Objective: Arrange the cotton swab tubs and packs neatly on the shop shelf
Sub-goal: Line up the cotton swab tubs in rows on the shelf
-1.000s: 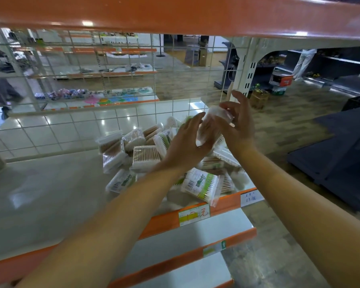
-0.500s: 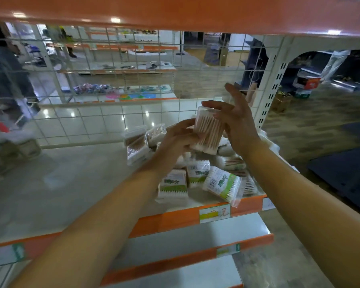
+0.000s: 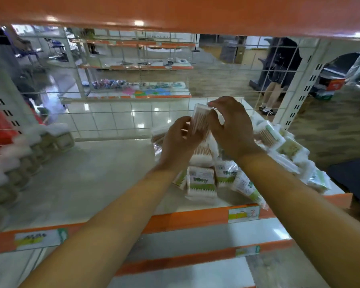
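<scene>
A clear pack of wooden cotton swabs [image 3: 200, 119] is held upright above the shelf between both my hands. My left hand [image 3: 180, 140] grips its lower left side. My right hand [image 3: 230, 125] pinches its top and right side. Under my hands lies a loose heap of swab packs [image 3: 201, 181] with green labels, spread over the right part of the white shelf [image 3: 87, 179]. More packs [image 3: 289, 150] are piled at the shelf's right end. My hands hide the packs right behind them.
A blurred row of round tubs [image 3: 19, 154] stands along the shelf's left side. A wire grid back panel [image 3: 112, 113] closes the rear. An orange shelf edge [image 3: 175, 11] hangs overhead; lower shelves [image 3: 195, 242] jut out below. A person [image 3: 276, 80] stands beyond the grid.
The view has swung left and nearer, so the tubs on the left came into sight. Both hands still hold the swab pack, now more upright and a little farther back.
</scene>
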`<action>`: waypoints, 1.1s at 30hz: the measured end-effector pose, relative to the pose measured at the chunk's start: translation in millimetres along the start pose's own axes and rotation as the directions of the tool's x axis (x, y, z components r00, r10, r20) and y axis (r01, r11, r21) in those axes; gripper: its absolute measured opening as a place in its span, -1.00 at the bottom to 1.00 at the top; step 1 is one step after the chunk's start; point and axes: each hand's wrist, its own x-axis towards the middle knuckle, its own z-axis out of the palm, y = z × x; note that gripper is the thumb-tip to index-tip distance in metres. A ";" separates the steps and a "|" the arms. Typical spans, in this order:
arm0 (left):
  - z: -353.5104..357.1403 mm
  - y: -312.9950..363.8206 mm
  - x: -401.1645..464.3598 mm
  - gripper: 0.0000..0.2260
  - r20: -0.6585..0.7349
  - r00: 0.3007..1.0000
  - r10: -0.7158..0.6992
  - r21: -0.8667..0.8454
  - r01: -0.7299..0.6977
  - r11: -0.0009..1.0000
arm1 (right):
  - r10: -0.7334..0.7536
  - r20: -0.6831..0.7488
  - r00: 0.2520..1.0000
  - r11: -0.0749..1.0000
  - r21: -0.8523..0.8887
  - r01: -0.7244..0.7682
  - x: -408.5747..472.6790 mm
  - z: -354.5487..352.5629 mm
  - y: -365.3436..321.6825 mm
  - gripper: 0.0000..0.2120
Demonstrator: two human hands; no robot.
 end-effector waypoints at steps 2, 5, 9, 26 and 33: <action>-7.4 -2.2 0.1 -0.65 -0.056 0.998 -0.017 0.060 0.020 0.998 | 0.085 0.065 0.994 0.996 0.026 -0.087 2.6 7.7 -12.8 -0.58; -16.7 -6.4 -0.5 -0.50 -0.074 0.993 0.095 0.199 -0.078 0.977 | 0.167 0.148 0.975 0.975 0.124 -0.186 5.1 18.8 -27.8 -0.55; -34.9 -10.6 -2.5 -0.43 -0.047 0.990 0.137 0.148 -0.129 0.981 | 0.195 0.136 0.971 0.937 0.268 -0.226 9.3 24.7 -43.9 -0.61; -113.6 -41.8 -7.0 -0.45 0.030 0.992 0.126 0.120 -0.129 0.984 | 0.032 0.273 0.962 0.931 0.342 -0.128 3.7 59.3 -81.3 -0.49; -133.0 -66.3 -20.4 -0.39 -0.020 0.976 0.217 0.188 -0.209 0.960 | 0.240 0.341 0.909 0.791 0.474 -0.387 -3.9 81.8 -108.2 -0.52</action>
